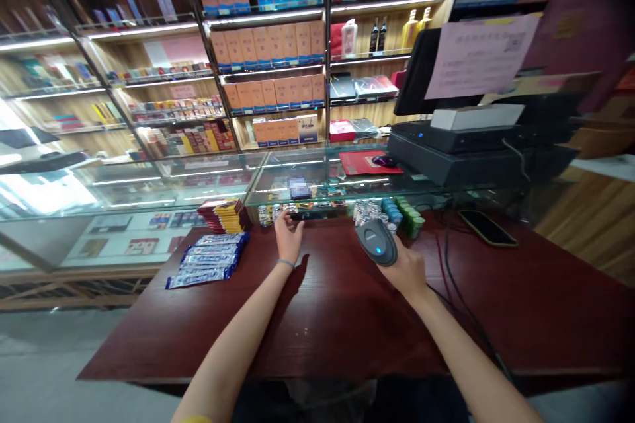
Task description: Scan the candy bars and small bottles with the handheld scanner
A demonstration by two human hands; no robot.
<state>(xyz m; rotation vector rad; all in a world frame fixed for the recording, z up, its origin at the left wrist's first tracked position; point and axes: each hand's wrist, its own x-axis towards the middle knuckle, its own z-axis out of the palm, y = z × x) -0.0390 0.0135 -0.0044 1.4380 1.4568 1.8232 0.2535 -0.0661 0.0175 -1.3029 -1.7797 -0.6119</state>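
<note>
My right hand (407, 272) is wrapped round the handle of a dark grey barcode scanner (376, 242) with a blue light on its head. Behind the scanner, small silvery containers (364, 210), blue ones (391, 211) and green ones (409, 217) stand in rows. My left hand (288, 239) is over the far side of the table, its thumb apart from the fingers. Its fingertips are close to small jars (264, 215) by the glass counter; whether they touch one I cannot tell. Left of it lie blue-and-white packets (211, 259) and a stack of red and yellow packs (222, 217).
The dark red table (317, 317) meets a glass display counter (292, 172). On the right are a phone (489, 228), a black cable (464, 301), and a monitor (419, 76) above dark equipment. A mouse (383, 161) rests on a red mat. Shelves of boxes (268, 43) stand behind.
</note>
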